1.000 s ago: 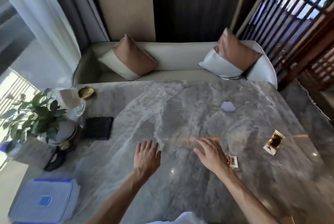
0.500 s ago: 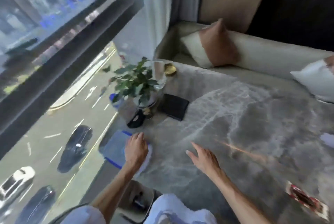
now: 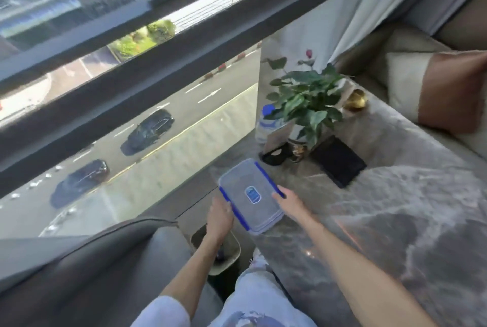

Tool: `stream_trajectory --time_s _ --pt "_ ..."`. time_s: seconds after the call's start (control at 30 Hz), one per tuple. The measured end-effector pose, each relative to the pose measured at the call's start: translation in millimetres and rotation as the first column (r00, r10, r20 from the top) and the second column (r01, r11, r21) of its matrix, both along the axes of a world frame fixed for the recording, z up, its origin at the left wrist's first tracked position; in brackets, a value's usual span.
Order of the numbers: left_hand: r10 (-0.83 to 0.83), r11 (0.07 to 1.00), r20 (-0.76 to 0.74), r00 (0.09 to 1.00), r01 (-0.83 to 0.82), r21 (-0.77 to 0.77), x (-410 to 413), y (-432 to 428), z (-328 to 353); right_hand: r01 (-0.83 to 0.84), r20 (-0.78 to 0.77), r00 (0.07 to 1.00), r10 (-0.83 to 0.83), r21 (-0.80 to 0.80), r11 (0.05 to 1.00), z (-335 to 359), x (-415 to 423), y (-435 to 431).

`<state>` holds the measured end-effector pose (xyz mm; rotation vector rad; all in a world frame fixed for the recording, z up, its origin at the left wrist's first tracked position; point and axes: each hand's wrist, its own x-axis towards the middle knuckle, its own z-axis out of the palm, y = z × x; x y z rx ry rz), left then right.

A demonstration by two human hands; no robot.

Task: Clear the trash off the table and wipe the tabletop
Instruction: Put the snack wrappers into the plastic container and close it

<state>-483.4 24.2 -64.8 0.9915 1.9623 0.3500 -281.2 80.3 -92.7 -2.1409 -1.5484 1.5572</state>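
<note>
A clear plastic box (image 3: 246,180) with blue side clips and a blue label sits at the near left corner of the grey marble table (image 3: 400,210). My left hand (image 3: 220,220) grips the box's left edge at the blue clip, fingers curled over it. At the right edge, my right hand (image 3: 288,201) holds the box with the thumb on the lid beside the other clip. No trash shows on the visible part of the tabletop.
A small beige bin (image 3: 233,249) stands on the floor below the table edge, by my knee. Behind the box are a potted plant (image 3: 307,99), a blue-capped bottle (image 3: 266,126), a black pad (image 3: 338,160) and a gold dish (image 3: 355,99). A sofa with a cushion (image 3: 434,89) lies beyond.
My view has swung left toward the window. Both hands moved from the bare tabletop to the plastic box and took hold of its two sides.
</note>
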Motion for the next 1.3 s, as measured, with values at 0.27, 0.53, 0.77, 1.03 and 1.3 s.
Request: stream_trajectory --time_s 0.27,0.53,0.77,1.03,1.3 --pt "0.228 0.97 0.286 0.931 -0.19 -0.155 13 -9 -22 0.189 -0.138 0.971 -0.194 -0.043 0.981 -7 1 -1" --pt "0.23 0.968 0.428 0.874 -0.162 -0.189 39 -17 -34 0.394 -0.22 0.877 -0.427 -0.181 0.901 -15 58 -38" --pt "-0.131 0.964 0.469 0.874 0.222 -0.146 155 -36 -43 0.68 -0.303 0.629 -0.716 -0.233 0.696 12 183 -151" --pt "-0.323 0.86 0.563 0.761 0.485 -0.162 334 -115 -23 0.92 -0.281 0.257 -0.925 -0.223 0.323 16 305 -328" --pt "-0.34 0.83 0.526 0.78 0.511 -0.222 398 -202 -40 0.943 -0.305 0.09 -0.948 -0.281 0.18 -8 335 -438"
